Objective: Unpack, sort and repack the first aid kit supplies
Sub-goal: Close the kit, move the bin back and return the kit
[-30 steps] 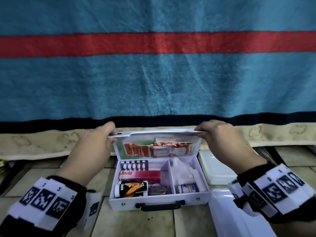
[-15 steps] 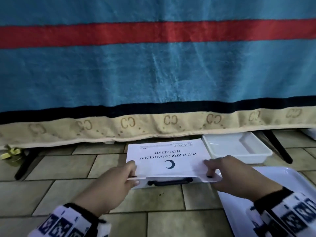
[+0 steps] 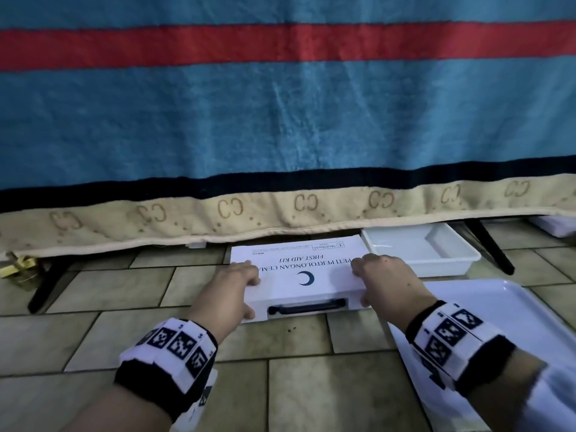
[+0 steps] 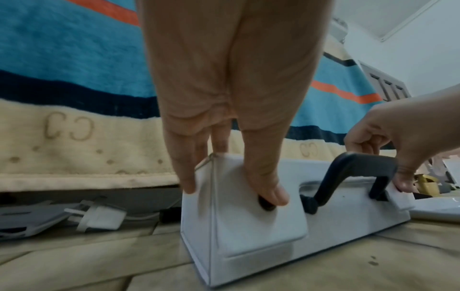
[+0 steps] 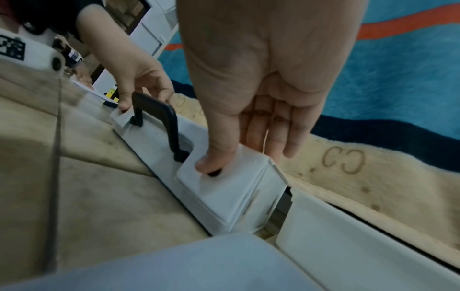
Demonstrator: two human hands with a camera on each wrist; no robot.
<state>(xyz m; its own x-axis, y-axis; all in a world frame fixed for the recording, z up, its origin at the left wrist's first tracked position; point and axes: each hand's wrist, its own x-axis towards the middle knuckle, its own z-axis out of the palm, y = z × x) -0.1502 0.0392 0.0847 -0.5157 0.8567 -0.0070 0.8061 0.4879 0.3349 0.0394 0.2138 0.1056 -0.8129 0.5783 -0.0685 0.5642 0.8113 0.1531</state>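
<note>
The white first aid kit (image 3: 299, 263) lies closed on the tiled floor, its printed lid up and its black handle (image 3: 307, 308) facing me. My left hand (image 3: 246, 291) grips the kit's front left corner, fingers on the lid. The left thumb (image 4: 268, 189) presses on the left latch flap (image 4: 261, 226). My right hand (image 3: 366, 288) grips the front right corner the same way. Its thumb (image 5: 214, 161) presses on the right latch flap (image 5: 229, 193). The supplies inside are hidden.
A blue, red and cream blanket (image 3: 280, 120) hangs just behind the kit. A white bin (image 3: 420, 251) stands at the kit's right. A flat white tray (image 3: 498, 322) lies at the near right. Black legs (image 3: 489, 247) stand on the floor, and a white plug (image 4: 99, 216) lies under the blanket.
The kit's lid, held open a second ago, has been swung down and now lies closed. Both hands have moved from the lid's edge to the front corners, with thumbs on the latches.
</note>
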